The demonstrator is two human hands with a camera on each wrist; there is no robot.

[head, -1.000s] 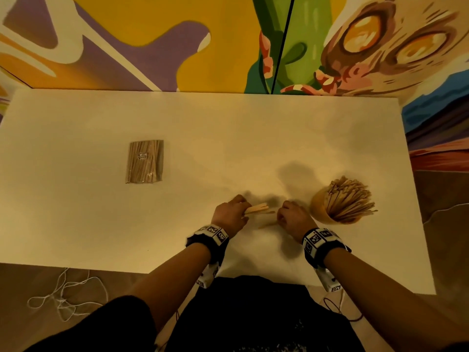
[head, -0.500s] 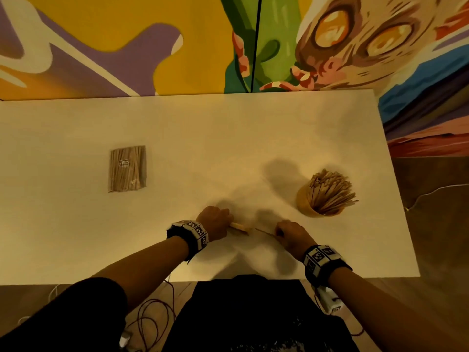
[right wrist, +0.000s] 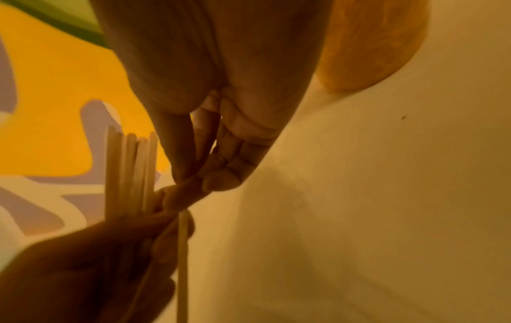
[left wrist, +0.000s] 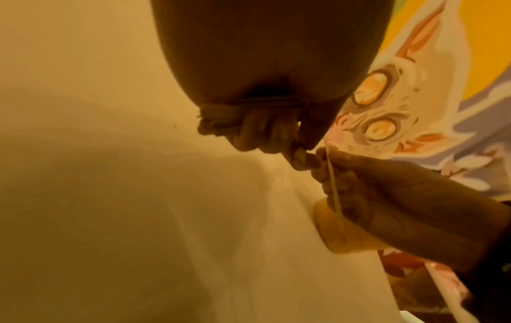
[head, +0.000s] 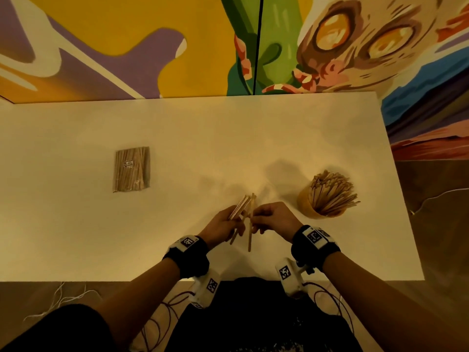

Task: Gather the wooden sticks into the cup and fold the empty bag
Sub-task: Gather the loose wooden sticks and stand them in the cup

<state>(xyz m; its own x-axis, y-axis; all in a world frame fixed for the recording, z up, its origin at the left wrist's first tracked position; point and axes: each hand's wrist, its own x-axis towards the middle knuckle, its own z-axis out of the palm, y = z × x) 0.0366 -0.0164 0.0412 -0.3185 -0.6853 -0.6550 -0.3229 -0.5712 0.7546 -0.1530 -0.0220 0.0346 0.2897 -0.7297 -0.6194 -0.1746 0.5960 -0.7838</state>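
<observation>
The cup (head: 313, 204) on the bench (head: 76, 224) already bristles with wooden sticks, so most of the gathering looks done. The left hand (head: 220, 226) grips a small bundle of sticks (head: 241, 207) above the bench while the right hand (head: 274, 217) pinches one loose stick (head: 250, 237) beside it. These still have to reach the cup, and the bag (head: 132, 172) lying far left looks full and unfolded.

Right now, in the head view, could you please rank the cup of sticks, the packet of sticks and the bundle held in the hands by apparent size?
Largest to smallest as seen:
1. cup of sticks
2. packet of sticks, nearly as large, so this order is unsure
3. bundle held by the left hand and right hand, partly hidden
</observation>
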